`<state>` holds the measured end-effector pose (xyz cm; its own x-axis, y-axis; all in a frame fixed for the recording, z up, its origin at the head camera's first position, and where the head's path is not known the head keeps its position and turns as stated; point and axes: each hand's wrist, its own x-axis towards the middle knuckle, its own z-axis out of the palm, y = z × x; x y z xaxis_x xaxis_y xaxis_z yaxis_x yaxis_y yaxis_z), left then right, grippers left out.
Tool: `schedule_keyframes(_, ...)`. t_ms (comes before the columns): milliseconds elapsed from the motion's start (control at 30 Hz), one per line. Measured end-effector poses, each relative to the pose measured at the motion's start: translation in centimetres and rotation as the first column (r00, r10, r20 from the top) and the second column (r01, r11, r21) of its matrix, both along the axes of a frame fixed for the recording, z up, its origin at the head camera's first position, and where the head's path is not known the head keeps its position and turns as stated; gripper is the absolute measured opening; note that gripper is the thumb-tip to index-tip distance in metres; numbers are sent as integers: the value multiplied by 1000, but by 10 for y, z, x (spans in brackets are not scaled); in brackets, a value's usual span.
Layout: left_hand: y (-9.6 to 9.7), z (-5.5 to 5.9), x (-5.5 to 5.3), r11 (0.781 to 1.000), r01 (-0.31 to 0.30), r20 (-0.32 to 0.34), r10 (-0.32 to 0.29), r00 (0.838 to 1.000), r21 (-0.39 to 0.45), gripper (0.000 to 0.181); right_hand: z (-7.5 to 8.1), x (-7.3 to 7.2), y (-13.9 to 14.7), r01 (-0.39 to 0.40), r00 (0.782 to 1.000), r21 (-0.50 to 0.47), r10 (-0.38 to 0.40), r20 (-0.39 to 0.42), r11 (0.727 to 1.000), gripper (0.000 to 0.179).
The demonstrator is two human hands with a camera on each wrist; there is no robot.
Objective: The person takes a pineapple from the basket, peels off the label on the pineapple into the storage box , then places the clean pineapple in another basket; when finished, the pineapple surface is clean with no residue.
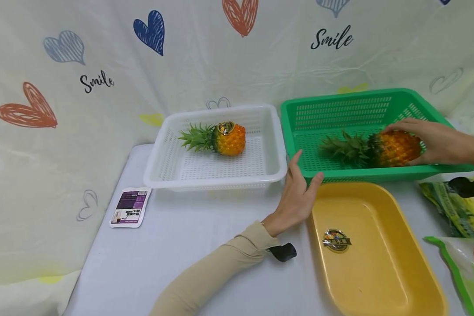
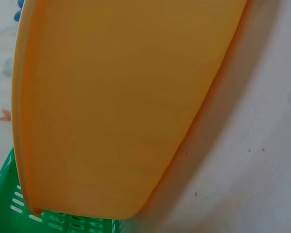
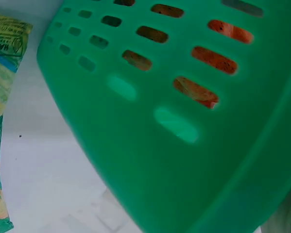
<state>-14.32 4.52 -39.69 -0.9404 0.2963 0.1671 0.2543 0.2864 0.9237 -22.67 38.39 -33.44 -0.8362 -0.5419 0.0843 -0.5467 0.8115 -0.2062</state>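
My right hand point(image 1: 430, 138) reaches into the green basket point(image 1: 379, 174) and grips a pineapple point(image 1: 396, 148) by its orange body, thumb at the near side and fingers over the far side. The pineapple lies on its side with its leafy crown to the left. Orange skin shows through the basket's slots in the right wrist view. My left hand point(image 1: 294, 199) is at the basket's front left corner, index finger and thumb extended and spread beside the rim. Another pineapple point(image 1: 231, 139), with a dark label, lies in the white basket point(image 1: 215, 182).
A yellow tray point(image 1: 373, 263) with a round sticker point(image 1: 335, 240) stands in front of the green basket. Bagged goods point(image 1: 464, 206) and a green-edged packet point(image 1: 466, 267) lie at the right. A purple and white package point(image 1: 130, 207) is left of the white basket.
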Motion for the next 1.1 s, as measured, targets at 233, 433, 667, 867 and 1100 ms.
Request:
schedule_keyframes(233, 0, -1, 2, 1000, 23, 16, -24, 1000, 9, 71, -3, 3, 5, 6, 1000, -8, -6, -7, 1000, 94)
schedule_keyframes(433, -2, -1, 3, 1000, 24, 20, -24, 1000, 12, 70, -1, 4, 3, -13, 1000, -7, 13, -18, 1000, 93)
schedule_keyframes(667, -2, -1, 2, 1000, 15, 12, -15, 1000, 7, 70, 5, 4, 0, -5, 1000, 36, 5, -9, 999, 90)
schedule_keyframes(867, -3, -2, 1, 1000, 8, -6, -8, 1000, 1, 69, 15, 1, -3, 23, 998, 77, -27, 59, 997, 87)
schedule_keyframes(1100, -2, -1, 0, 1000, 4, -18, -4, 1000, -6, 69, 33, 2, -16, 32, 994, 55, -38, 104, 998, 79)
